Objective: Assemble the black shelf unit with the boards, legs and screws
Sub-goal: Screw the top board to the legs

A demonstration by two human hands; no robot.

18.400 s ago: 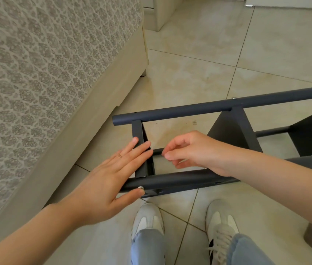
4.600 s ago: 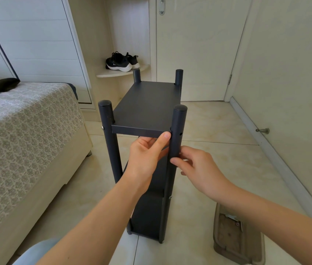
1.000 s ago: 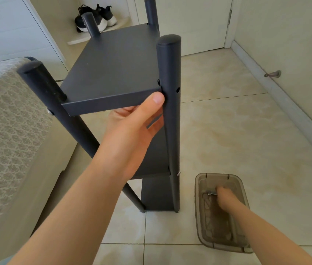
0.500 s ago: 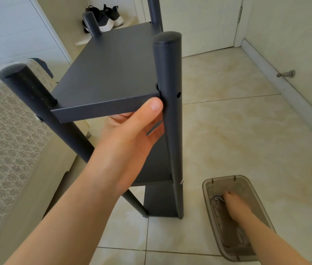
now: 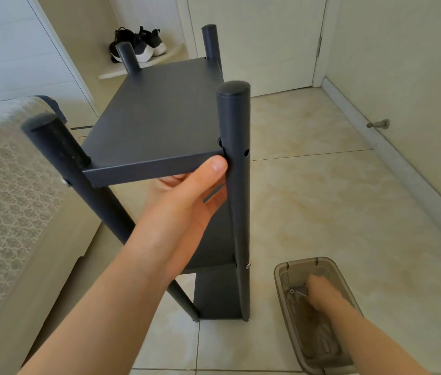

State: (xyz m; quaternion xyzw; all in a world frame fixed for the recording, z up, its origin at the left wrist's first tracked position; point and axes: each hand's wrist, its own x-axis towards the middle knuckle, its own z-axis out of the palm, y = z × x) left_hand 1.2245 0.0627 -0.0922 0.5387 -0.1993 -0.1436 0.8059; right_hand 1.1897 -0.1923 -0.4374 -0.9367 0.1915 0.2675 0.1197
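Note:
The black shelf unit stands upright on the tile floor, with its top board (image 5: 157, 123) set between round legs. My left hand (image 5: 187, 204) grips the front edge of that board, thumb on the face next to the near right leg (image 5: 237, 185) and fingers underneath. An empty screw hole (image 5: 246, 152) shows in that leg at board height. My right hand (image 5: 322, 292) reaches down into a translucent brown plastic box (image 5: 284, 269) on the floor, fingers at a small screw (image 5: 292, 291) and some metal parts. Whether it holds anything is hidden.
A bed (image 5: 3, 190) with a patterned cover runs along the left, close to the shelf unit. Black sneakers (image 5: 138, 46) sit on a low corner shelf behind. A closed door and a wall with a door stop (image 5: 379, 123) lie to the right, across open tile floor.
Over the last second my right hand has stayed in the box, shifting slightly among the parts. My left hand keeps its grip on the top board. The view has drifted a little.

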